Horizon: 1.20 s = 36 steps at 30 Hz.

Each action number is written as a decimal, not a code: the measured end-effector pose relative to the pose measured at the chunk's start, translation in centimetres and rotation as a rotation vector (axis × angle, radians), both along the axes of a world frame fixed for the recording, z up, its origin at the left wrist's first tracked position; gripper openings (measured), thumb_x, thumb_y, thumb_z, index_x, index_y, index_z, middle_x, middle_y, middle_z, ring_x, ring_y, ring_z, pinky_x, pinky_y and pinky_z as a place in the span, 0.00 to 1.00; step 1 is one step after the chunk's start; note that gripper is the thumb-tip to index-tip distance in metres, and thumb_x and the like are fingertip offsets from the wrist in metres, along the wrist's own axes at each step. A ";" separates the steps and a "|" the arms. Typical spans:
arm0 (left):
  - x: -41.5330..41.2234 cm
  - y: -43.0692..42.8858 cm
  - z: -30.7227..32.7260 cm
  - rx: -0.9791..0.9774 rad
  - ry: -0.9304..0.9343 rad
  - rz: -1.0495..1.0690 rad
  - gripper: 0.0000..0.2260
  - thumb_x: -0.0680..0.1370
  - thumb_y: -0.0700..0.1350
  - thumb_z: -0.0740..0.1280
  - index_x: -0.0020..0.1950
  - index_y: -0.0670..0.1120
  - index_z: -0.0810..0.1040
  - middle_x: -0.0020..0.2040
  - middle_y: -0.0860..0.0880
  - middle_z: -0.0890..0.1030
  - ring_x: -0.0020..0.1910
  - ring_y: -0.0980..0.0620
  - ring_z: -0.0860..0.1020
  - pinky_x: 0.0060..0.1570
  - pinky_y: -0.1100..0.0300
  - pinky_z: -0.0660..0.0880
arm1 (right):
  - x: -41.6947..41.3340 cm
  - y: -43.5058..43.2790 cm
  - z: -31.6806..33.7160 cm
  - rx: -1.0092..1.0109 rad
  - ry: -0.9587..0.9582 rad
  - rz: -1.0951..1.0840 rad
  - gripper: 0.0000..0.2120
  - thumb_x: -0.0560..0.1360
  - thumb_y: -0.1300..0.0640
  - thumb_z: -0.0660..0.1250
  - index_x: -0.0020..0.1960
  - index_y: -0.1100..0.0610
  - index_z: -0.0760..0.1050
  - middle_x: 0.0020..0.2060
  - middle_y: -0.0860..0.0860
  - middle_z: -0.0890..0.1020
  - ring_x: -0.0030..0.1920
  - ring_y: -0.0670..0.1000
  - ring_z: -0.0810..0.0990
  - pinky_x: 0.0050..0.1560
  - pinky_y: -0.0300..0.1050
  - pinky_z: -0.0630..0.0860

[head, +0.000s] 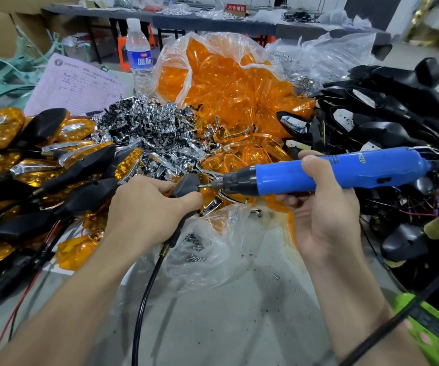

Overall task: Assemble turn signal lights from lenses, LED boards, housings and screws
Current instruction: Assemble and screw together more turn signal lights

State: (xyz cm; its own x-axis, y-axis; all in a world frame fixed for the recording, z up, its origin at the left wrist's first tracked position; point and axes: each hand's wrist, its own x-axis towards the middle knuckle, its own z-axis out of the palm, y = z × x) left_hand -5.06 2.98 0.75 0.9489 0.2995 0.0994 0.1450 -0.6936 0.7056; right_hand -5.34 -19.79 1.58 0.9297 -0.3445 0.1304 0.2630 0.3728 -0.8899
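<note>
Sideways, right hand (323,207) round blue screwdriver (345,170).

desk (239,320) grey, gritty | left: finished lights (28,165) | middle: chrome reflectors (144,128), bag of orange lenses (218,83), bag of screws (196,247) | right: black housings (397,112) | back: water bottle (139,56), paper form (75,85)

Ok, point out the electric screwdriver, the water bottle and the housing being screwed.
electric screwdriver (345,172): head view, blue body.
water bottle (139,60): head view, blue label.
housing (186,183): head view, black shell by the bit.
</note>
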 end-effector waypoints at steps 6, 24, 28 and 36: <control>-0.5 -0.3 0.2 0.021 -0.097 0.038 0.11 0.60 0.68 0.69 0.26 0.63 0.78 0.25 0.57 0.80 0.29 0.56 0.79 0.29 0.62 0.71 | -0.1 0.2 0.2 -0.047 -0.126 0.083 0.11 0.73 0.58 0.69 0.52 0.61 0.73 0.43 0.61 0.82 0.33 0.56 0.77 0.33 0.43 0.74; -0.1 0.0 -0.5 -0.070 -0.107 0.036 0.14 0.60 0.70 0.69 0.34 0.63 0.84 0.24 0.52 0.79 0.33 0.55 0.79 0.26 0.59 0.70 | 0.0 -0.1 -0.2 0.031 -0.175 0.284 0.13 0.75 0.64 0.64 0.60 0.61 0.73 0.51 0.58 0.83 0.50 0.53 0.82 0.45 0.44 0.74; 0.1 0.3 -0.4 -0.077 -0.086 0.062 0.15 0.59 0.70 0.69 0.35 0.62 0.85 0.25 0.53 0.80 0.33 0.58 0.79 0.27 0.60 0.70 | 0.1 0.1 -0.5 0.083 -0.183 0.313 0.22 0.77 0.64 0.65 0.70 0.56 0.70 0.53 0.59 0.84 0.49 0.54 0.80 0.46 0.44 0.74; 0.2 0.5 0.0 -0.060 0.056 0.061 0.18 0.56 0.69 0.69 0.34 0.59 0.86 0.26 0.54 0.81 0.29 0.55 0.80 0.28 0.59 0.72 | 0.1 0.2 -0.5 -0.016 -0.315 0.413 0.12 0.72 0.72 0.62 0.52 0.60 0.72 0.49 0.58 0.80 0.55 0.56 0.80 0.58 0.53 0.77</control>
